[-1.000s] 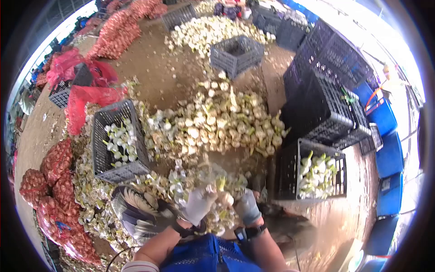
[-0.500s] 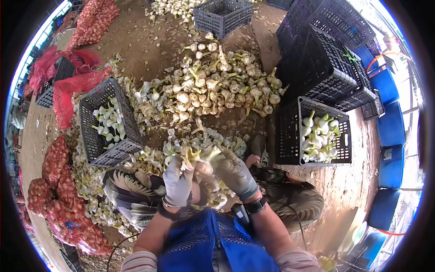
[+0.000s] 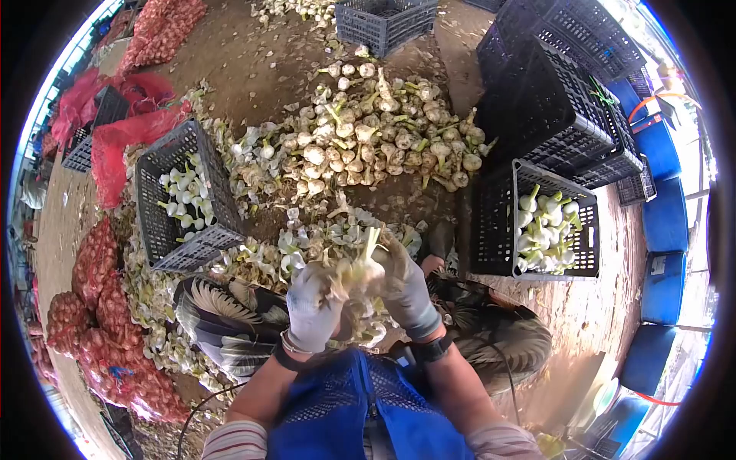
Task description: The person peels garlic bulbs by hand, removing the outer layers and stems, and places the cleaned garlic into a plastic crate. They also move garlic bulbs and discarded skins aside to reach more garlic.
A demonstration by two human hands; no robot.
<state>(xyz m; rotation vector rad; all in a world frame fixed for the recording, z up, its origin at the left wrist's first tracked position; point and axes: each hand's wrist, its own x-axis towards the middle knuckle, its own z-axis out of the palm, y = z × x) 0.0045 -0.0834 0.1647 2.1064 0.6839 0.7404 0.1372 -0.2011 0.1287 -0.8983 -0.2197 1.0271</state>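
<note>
Both of my hands wear grey gloves and meet in front of my chest around one garlic bulb (image 3: 359, 270) with a green stalk and loose pale skins. My left hand (image 3: 310, 307) grips the bulb from the left side. My right hand (image 3: 408, 287) holds it from the right, fingers on the skins. Under the hands lies a heap of peelings and stalks (image 3: 322, 241). A pile of unpeeled garlic (image 3: 368, 146) lies farther out on the dirt floor.
A grey crate (image 3: 165, 234) on the left and a black crate (image 3: 502, 230) on the right hold cleaned bulbs. Stacked black crates (image 3: 552, 100) and blue barrels (image 3: 659, 215) stand at right. Red mesh sacks (image 3: 84, 307) lie at left. Another grey crate (image 3: 383, 23) stands far ahead.
My hands have stayed together on the garlic bulb, turning it and working its skins. The view has tilted down a little, and the crates now sit lower in the picture.
</note>
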